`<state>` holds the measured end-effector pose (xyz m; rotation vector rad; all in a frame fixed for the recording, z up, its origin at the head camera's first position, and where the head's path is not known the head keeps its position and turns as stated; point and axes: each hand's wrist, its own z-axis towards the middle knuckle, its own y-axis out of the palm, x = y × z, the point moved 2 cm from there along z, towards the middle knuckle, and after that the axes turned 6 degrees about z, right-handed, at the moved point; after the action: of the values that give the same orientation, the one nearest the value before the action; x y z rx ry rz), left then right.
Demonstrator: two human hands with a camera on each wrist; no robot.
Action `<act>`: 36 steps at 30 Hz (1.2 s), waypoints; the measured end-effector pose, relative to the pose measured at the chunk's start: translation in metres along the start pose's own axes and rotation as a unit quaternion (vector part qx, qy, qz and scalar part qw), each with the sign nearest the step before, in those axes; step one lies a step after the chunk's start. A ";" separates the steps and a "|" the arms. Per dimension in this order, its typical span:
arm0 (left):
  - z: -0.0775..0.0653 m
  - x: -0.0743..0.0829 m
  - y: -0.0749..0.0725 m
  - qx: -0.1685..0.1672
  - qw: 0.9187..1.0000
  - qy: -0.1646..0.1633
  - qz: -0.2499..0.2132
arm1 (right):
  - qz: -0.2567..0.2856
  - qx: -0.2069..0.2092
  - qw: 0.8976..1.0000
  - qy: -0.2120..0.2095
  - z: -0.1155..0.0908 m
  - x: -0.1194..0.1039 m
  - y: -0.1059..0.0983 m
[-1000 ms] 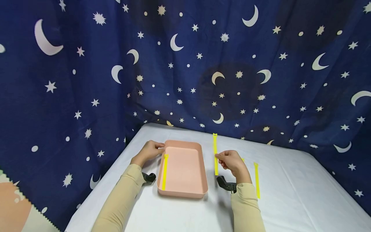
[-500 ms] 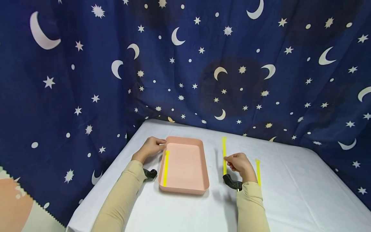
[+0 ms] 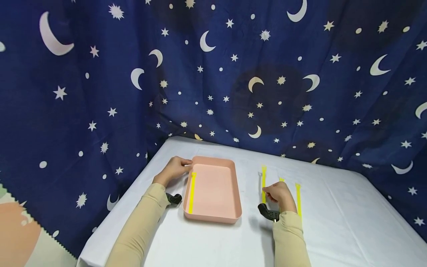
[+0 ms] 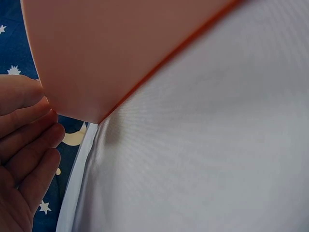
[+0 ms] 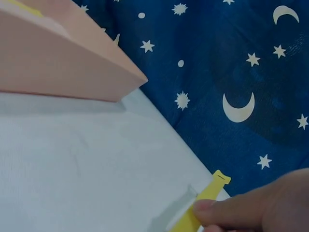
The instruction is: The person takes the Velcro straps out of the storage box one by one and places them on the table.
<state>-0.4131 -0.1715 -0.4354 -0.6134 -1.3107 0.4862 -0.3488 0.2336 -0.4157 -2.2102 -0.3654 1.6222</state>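
Observation:
My left hand [image 3: 173, 170] holds the far left corner of a shallow pink tray [image 3: 212, 218], thumb and fingers at its rim in the left wrist view. Inside the tray, along its left wall, lies a flat yellow cable tie [image 3: 192, 193]. Right of the tray, my right hand [image 3: 279, 193] pinches another yellow hook-and-loop cable tie [image 5: 206, 192] between thumb and finger. Its wider slotted head points toward the back of the table, and its shadow falls close beside it. The lower end is hidden by a black wrist mount in the head view.
Two more yellow ties lie to the right: one [image 3: 282, 180] mostly behind my right hand, another [image 3: 298, 200] beside my right sleeve. A white cloth covers the table [image 3: 333, 222]. A dark blue curtain [image 3: 227, 74] with moons and stars hangs behind and at the left.
My right hand has moved rightward, away from the tray, and lowered the yellow tie toward the table. My left hand stays at the tray corner. The head view has shifted slightly.

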 end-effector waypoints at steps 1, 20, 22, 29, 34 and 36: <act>0.000 0.000 0.000 0.000 1.000 -0.001 0.000 | -0.004 0.001 1.000 0.000 0.000 0.001 0.000; 0.001 -0.002 0.002 0.016 1.000 0.026 0.004 | -0.063 0.046 0.997 0.022 0.007 0.021 -0.001; 0.001 -0.002 0.001 0.016 1.000 0.025 0.003 | -0.063 0.045 0.997 0.024 0.007 0.020 -0.001; 0.001 -0.001 0.001 0.016 1.000 0.019 0.007 | -0.083 0.052 0.995 0.030 0.009 0.018 -0.001; 0.003 -0.002 0.001 0.019 1.000 0.021 0.014 | -0.091 0.061 0.994 0.018 0.008 0.014 -0.003; 0.002 -0.002 0.001 0.015 1.000 0.021 0.008 | -0.073 0.069 0.995 0.013 0.005 0.010 -0.004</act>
<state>-0.4153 -0.1717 -0.4375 -0.6059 -1.2576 0.5035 -0.3509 0.2423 -0.4240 -2.0511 -0.3867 1.4948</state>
